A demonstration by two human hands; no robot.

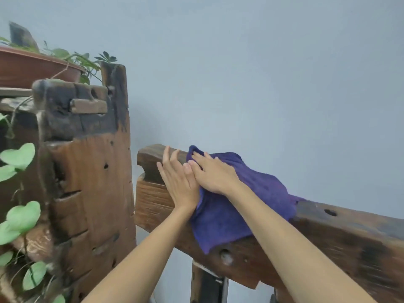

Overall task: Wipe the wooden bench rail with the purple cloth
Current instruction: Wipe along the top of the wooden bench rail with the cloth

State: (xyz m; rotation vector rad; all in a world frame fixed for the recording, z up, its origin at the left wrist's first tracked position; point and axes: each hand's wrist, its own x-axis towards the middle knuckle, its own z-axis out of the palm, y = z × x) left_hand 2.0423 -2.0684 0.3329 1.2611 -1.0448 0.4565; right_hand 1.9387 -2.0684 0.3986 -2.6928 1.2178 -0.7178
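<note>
A purple cloth [236, 200], soft and napped like terry, is lying draped over the top edge of the wooden bench rail [341, 235] in the centre of the frame, its folds hanging down the near face of the wood to a loose pointed corner. The rail is running from the centre down toward the lower right: a thick, dark, weathered beam, pitted with round holes and streaked with rough grain, its left end carved into a rounded knob above a paler, finely ridged block. The right hand [215, 174] is lying open and flat on the cloth, fingers extended and pressing it onto the rail's top. The left hand [178, 179] is also open, palm laid against the bare wood just left of the cloth, fingers stretched upward, its thumb side touching the right hand's fingers. Both bare forearms are reaching in from the bottom of the frame. At left, a tall worn wooden post [94, 178] is standing, cracked and blackened near its top. Heart-shaped green leaves [18, 156] are trailing along the left edge, and a reddish-brown planter [32, 68] is sitting in the upper left. A smooth pale grey-blue wall [262, 73] is filling the background.
</note>
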